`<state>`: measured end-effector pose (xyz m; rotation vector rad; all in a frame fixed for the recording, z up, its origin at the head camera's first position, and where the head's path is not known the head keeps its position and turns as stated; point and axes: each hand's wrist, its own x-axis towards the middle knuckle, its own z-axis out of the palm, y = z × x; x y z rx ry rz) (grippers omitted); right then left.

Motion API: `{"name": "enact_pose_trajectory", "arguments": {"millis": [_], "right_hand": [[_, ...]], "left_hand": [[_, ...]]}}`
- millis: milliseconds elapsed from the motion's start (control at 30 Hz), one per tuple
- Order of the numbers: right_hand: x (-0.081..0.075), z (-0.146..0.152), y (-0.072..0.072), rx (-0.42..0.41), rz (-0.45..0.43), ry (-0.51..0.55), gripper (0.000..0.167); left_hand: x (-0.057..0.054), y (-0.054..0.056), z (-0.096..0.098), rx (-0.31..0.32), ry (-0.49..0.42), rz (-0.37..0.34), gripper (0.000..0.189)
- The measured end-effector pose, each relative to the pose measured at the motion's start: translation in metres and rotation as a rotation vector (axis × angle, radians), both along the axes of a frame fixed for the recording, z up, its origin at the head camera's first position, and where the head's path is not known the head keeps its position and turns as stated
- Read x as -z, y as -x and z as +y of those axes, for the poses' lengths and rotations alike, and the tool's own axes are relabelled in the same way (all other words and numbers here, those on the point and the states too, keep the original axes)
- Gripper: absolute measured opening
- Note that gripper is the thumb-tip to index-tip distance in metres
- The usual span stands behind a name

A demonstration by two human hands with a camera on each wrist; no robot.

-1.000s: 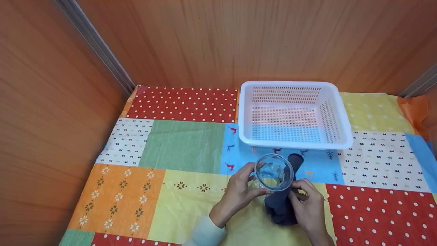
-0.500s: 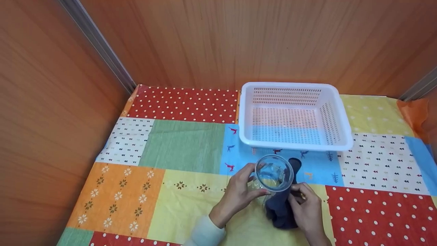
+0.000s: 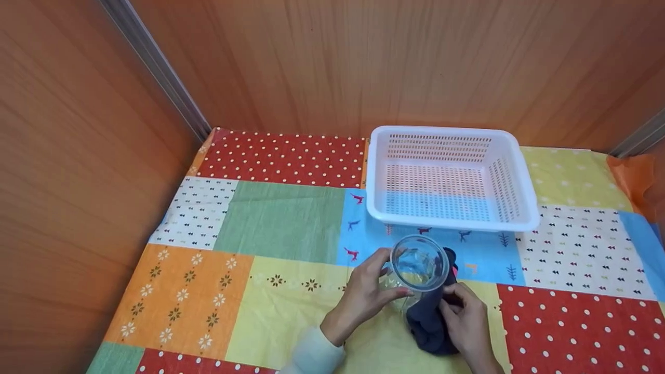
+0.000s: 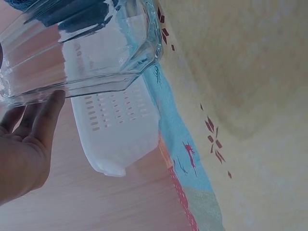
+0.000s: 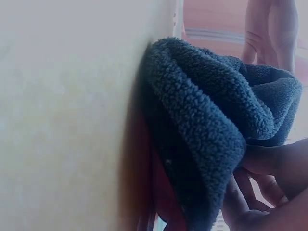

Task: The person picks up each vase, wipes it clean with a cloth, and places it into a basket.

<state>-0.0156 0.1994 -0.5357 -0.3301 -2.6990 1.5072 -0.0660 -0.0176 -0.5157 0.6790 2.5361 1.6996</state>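
Observation:
A clear glass jar (image 3: 410, 275) tilts its wide mouth up toward me, just in front of the basket. My left hand (image 3: 363, 296) grips it from the left, thumb near the rim. In the left wrist view, fingers (image 4: 48, 113) lie along the glass (image 4: 96, 79). Against the jar's right side, my right hand (image 3: 470, 322) pinches a dark grey cloth (image 3: 430, 322). The right wrist view shows this cloth (image 5: 202, 101) as fluffy, folded terry, with the right hand (image 5: 269, 192) at its edge. Some pink shows by its far end.
Beyond the jar stands a white perforated plastic basket (image 3: 452, 221) with nothing in it. A patchwork tablecloth (image 3: 291, 218) covers the table. Wood-grain panels (image 3: 311, 62) rise at the back and left. Orange fabric (image 3: 633, 176) bunches at the far right corner.
My right hand and the cloth have slid slightly toward me along the jar. A pink patch now shows by the cloth's far end. The left hand keeps its hold on the jar.

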Motion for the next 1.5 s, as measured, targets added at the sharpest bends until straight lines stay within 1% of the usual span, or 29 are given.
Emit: {"name": "enact_pose_trajectory", "arguments": {"millis": [67, 167, 300, 433, 533, 633, 767, 967, 1167, 1300, 1500], "right_hand": [[0.0, 0.0, 0.0, 0.003, -0.008, 0.002, 0.017], [-0.002, -0.002, -0.001, 0.016, 0.005, 0.003, 0.017], [-0.012, -0.008, -0.002, 0.043, 0.08, 0.02, 0.018], [-0.025, -0.012, 0.001, 0.066, 0.162, 0.061, 0.019], [-0.03, -0.012, 0.006, 0.071, 0.197, 0.078, 0.021], [-0.031, -0.011, 0.009, 0.066, 0.21, 0.084, 0.022], [-0.026, -0.007, 0.01, 0.048, 0.203, 0.082, 0.023], [-0.013, -0.001, 0.009, 0.002, 0.201, 0.035, 0.019], [-0.001, 0.003, 0.011, -0.015, 0.117, -0.03, 0.019], [0.004, 0.007, 0.013, -0.028, 0.055, -0.04, 0.016], [0.005, 0.008, 0.013, -0.028, 0.021, -0.051, 0.015]], "left_hand": [[0.001, -0.001, 0.001, -0.003, 0.0, 0.007, 0.068], [0.002, -0.002, 0.001, -0.004, -0.01, 0.012, 0.068], [0.003, -0.003, 0.002, -0.006, -0.009, 0.026, 0.068], [0.004, -0.003, 0.005, -0.032, 0.019, 0.064, 0.069], [0.004, -0.001, 0.008, -0.061, 0.041, 0.095, 0.069], [0.004, 0.0, 0.009, -0.08, 0.056, 0.111, 0.069], [0.003, 0.0, 0.009, -0.088, 0.068, 0.117, 0.071], [0.003, 0.0, 0.01, -0.101, 0.082, 0.127, 0.071], [0.002, 0.0, 0.01, -0.109, 0.079, 0.115, 0.071], [0.001, 0.0, 0.011, -0.109, 0.079, 0.1, 0.071], [0.001, -0.001, 0.011, -0.112, 0.079, 0.085, 0.071]]}}
